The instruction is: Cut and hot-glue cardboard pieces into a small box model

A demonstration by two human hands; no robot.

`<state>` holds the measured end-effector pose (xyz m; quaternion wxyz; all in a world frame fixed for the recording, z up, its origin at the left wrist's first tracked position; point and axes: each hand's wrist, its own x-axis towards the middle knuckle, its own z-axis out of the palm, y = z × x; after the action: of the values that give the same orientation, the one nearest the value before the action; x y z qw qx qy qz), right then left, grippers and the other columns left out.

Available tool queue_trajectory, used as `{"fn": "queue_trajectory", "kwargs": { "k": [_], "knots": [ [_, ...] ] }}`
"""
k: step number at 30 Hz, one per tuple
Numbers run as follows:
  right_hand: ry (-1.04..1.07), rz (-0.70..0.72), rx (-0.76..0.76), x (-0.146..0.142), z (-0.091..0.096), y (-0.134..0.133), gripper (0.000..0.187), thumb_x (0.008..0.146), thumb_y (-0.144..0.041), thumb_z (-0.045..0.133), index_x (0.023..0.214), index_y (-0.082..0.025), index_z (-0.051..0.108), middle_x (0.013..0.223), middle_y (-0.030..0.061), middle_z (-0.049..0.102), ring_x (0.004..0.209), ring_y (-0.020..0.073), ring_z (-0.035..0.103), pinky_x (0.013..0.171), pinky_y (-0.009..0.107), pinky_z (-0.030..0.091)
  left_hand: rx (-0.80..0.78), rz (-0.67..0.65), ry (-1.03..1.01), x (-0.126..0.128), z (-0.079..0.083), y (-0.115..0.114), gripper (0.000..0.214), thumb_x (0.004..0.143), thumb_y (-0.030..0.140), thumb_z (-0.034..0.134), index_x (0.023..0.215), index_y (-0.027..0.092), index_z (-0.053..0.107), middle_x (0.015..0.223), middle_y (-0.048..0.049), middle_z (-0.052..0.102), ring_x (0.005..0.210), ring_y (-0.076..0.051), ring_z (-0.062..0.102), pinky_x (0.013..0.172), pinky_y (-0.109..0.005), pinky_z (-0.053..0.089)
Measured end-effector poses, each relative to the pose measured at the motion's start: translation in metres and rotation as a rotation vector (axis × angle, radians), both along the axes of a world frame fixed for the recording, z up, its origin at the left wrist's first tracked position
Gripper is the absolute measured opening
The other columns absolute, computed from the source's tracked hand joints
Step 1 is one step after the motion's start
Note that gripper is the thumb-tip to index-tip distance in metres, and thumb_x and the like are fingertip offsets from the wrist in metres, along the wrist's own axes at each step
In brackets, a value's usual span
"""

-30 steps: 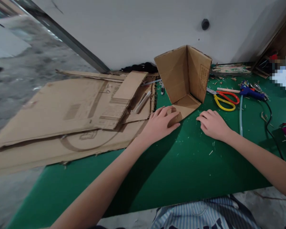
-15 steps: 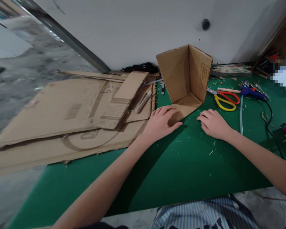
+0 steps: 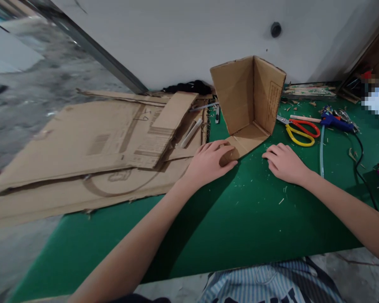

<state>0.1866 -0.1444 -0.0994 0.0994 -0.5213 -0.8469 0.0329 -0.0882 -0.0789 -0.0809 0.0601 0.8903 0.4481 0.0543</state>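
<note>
A folded cardboard piece stands upright on the green table, with two walls meeting at a corner above a flat base. My left hand lies over the front left part of that base, its thumb apart from the fingers; it touches the cardboard without gripping it. To the right of the base, my right hand rests on the table with loosely bent fingers and holds nothing. Beyond it lie scissors with red and yellow handles and a blue glue gun with a black cord.
Flat cardboard sheets pile up on the left and overhang the table edge. Behind them is a black cloth-like item. A box cutter lies beside the folded piece. A clear glue stick, thin sticks and scraps lie to the right.
My left hand has shifted very slightly left on the base. The view has moved a little; the folded cardboard and my right hand otherwise look the same.
</note>
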Motion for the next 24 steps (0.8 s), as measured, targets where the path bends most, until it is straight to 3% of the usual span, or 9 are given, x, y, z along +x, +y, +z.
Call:
{"fn": "queue_trajectory", "kwargs": {
  "k": [7,9,13,17,24],
  "knots": [
    [-0.119,0.041,0.066,0.009,0.011,0.001,0.034,0.101,-0.018,0.04,0.109,-0.015,0.072,0.107,0.0117,0.072,0.095,0.0258,0.057,0.079,0.039,0.036,-0.019,0.007,-0.003,-0.001,0.001,-0.001,0.055,0.097,0.055,0.053,0.139,0.021,0.061,0.151,-0.0111,0.056,0.135,-0.036,0.056,0.116,-0.057,0.044],
    [-0.156,-0.037,0.105,0.02,0.017,0.005,0.034,0.099,-0.018,0.039,0.108,-0.014,0.072,0.105,0.0142,0.073,0.094,0.0277,0.058,0.079,0.041,0.038,-0.029,0.005,0.004,-0.001,0.002,-0.002,0.057,0.097,0.056,0.052,0.14,0.021,0.06,0.152,-0.0113,0.055,0.137,-0.037,0.055,0.116,-0.058,0.043],
    [-0.18,-0.351,0.18,0.053,0.024,0.019,0.047,0.097,-0.018,0.037,0.136,-0.004,0.059,0.133,0.0261,0.063,0.117,0.0382,0.057,0.091,0.049,0.044,-0.045,0.006,0.007,-0.001,0.003,-0.001,0.058,0.097,0.057,0.051,0.141,0.02,0.06,0.154,-0.0117,0.054,0.138,-0.037,0.054,0.118,-0.058,0.042],
    [-0.202,-0.572,-0.027,0.079,0.027,0.04,0.055,0.097,-0.017,0.034,0.146,0.006,0.045,0.14,0.0333,0.057,0.132,0.0408,0.053,0.097,0.051,0.048,-0.054,0.009,-0.002,-0.001,0.003,-0.001,0.058,0.097,0.056,0.051,0.14,0.02,0.061,0.154,-0.0125,0.053,0.136,-0.038,0.055,0.116,-0.058,0.044],
    [-0.299,-0.667,-0.305,0.086,0.033,0.088,0.053,0.084,-0.018,0.06,0.135,-0.006,0.057,0.124,0.0265,0.066,0.113,0.0358,0.062,0.087,0.044,0.052,-0.046,0.024,-0.015,-0.001,0.001,-0.003,0.056,0.096,0.055,0.054,0.139,0.02,0.063,0.153,-0.0141,0.054,0.136,-0.039,0.055,0.116,-0.059,0.044]
  ]
}}
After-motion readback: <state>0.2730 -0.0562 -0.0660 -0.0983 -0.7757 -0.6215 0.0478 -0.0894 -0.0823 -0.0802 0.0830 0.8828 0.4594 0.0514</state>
